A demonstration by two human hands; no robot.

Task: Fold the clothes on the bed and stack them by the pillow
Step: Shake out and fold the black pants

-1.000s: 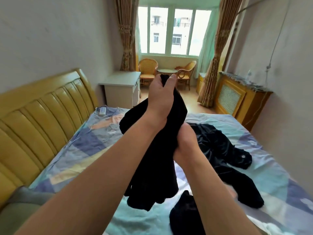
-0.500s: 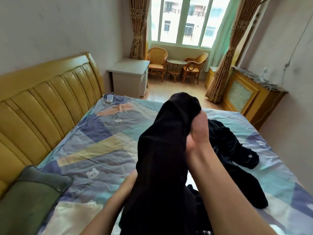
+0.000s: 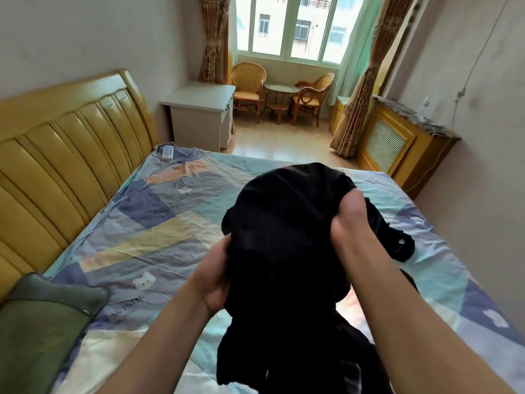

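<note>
While both hands grip it, the black garment [image 3: 284,237] hangs above the bed [image 3: 159,231].

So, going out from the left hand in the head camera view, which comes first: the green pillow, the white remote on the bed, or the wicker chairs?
1. Green pillow, lower left by the headboard.
2. White remote, far corner of the bed.
3. Wicker chairs, under the window.
</note>
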